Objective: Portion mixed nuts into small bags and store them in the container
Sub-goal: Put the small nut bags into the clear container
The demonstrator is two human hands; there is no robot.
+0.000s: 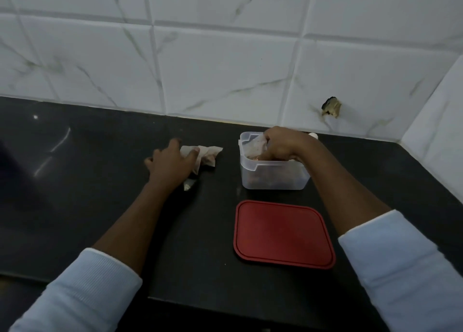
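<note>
Dark counter (100, 206), left fingers (194, 152) pinch loose bag (209, 152), right fingers (271, 137) grip bag (253, 145) in container (273, 177)

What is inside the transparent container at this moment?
The right hand holds a small bag inside the container. Brownish contents show dimly through its wall; the hand covers the rest.
</note>
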